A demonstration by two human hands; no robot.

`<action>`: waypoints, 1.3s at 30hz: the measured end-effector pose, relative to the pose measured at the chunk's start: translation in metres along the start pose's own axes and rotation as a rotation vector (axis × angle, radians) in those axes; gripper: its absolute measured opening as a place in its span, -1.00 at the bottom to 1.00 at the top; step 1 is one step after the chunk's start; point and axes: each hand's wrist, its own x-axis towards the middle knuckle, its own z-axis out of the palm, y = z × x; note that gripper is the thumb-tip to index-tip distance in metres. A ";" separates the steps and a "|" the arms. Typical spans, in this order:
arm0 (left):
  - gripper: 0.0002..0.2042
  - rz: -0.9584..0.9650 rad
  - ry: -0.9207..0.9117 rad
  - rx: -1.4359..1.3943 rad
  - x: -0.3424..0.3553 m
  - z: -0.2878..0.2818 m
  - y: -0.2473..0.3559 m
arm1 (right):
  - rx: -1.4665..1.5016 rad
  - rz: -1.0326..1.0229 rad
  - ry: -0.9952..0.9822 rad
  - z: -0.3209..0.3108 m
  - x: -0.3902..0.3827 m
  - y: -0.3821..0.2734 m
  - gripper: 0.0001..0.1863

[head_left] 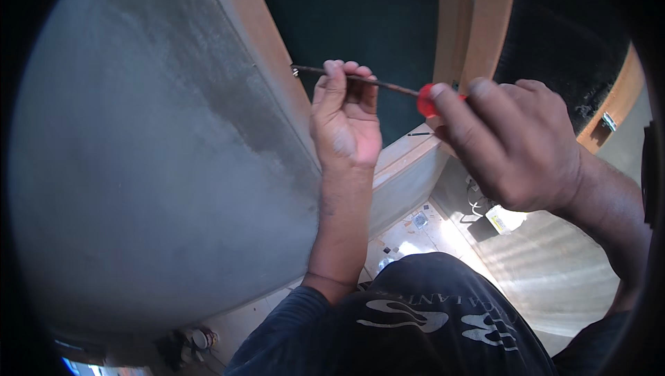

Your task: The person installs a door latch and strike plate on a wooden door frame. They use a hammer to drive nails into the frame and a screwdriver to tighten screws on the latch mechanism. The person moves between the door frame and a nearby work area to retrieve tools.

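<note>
Dark printed shirt fills the lower centre. Grey wall occupies the left. Left hand pinches the screwdriver shaft at centre; right hand closes around its red handle. Long axis runs nearly horizontal, tip pointing left at the wooden frame.
</note>
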 end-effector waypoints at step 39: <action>-0.88 0.029 0.153 0.051 -0.006 0.012 0.009 | -0.983 -0.526 -0.042 -0.009 -0.009 -0.025 -0.61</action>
